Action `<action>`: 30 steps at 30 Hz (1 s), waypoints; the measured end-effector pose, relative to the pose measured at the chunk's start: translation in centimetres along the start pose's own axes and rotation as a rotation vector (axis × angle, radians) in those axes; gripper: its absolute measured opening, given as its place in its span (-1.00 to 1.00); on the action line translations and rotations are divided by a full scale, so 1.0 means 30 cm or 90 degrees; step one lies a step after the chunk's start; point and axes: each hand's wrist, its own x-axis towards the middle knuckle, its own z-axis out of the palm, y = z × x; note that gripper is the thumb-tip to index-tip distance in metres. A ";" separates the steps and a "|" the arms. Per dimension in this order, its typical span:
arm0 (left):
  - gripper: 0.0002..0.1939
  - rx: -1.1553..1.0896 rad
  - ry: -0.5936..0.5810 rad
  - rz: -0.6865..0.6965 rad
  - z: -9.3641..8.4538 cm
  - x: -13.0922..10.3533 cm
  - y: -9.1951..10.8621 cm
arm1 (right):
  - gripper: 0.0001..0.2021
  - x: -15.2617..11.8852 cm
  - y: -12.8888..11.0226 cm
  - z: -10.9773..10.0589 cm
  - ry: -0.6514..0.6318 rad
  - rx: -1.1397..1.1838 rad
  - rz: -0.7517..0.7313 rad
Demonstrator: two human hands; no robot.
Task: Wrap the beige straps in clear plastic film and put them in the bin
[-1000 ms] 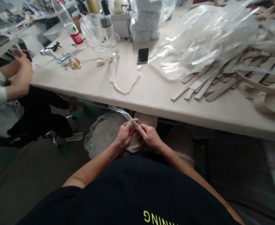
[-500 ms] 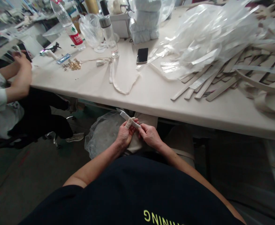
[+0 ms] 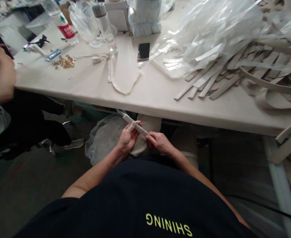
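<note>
A narrow whitish strip (image 3: pixel 142 130) slants across my lap, just below the table edge. My left hand (image 3: pixel 128 138) pinches it near its middle, and pale wrapping covers that thumb. At the strip's lower right end, the fingertips of my right hand (image 3: pixel 160 141) are closed on it. The strip's upper left end sticks out past my left hand, with a thin clear piece beyond it. Whether the strip is fabric or plastic-covered I cannot tell. Beneath my hands is beige cloth (image 3: pixel 149 124) over my leg.
On the table (image 3: pixel 157 99) lie a heap of beige strips (image 3: pixel 225 76), plastic film (image 3: pixel 210 29), a phone (image 3: pixel 143 51), a glass bottle (image 3: pixel 108 33), a labelled plastic bottle (image 3: pixel 65 29) and small gold pieces (image 3: pixel 67 62). A clear bag (image 3: pixel 99 135) hangs below. A co-worker's arm (image 3: pixel 3 72) is at left.
My right hand has drawn slightly away from my left along the strip, showing more of it between them. The whole view has shifted; the co-worker sits further toward the left edge.
</note>
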 end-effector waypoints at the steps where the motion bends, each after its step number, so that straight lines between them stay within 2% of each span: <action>1: -0.94 -0.003 0.002 -0.001 0.000 0.000 0.002 | -0.67 -0.020 0.015 -0.006 -0.002 0.001 0.008; 8: -0.91 -0.020 -0.001 0.001 -0.002 0.004 0.014 | -0.62 -0.178 0.113 -0.071 -0.038 0.030 0.067; 12: -0.90 -0.011 -0.007 -0.004 -0.002 0.006 0.013 | -0.62 -0.206 0.098 -0.115 -0.079 0.073 0.111; 16: -0.93 -0.010 -0.017 -0.003 0.003 0.008 0.012 | -0.70 -0.126 0.005 -0.103 -0.075 0.077 0.023; 20: -0.88 -0.008 -0.032 0.013 0.002 0.009 0.008 | -0.76 -0.013 -0.069 -0.021 -0.012 0.025 -0.054; 25: -0.67 0.016 -0.058 0.033 -0.001 0.008 -0.022 | -0.69 0.085 -0.096 0.053 0.061 -0.023 -0.081; 30: -0.64 0.018 -0.085 0.057 0.001 0.005 -0.037 | -0.70 0.127 -0.111 0.042 0.084 -0.041 -0.109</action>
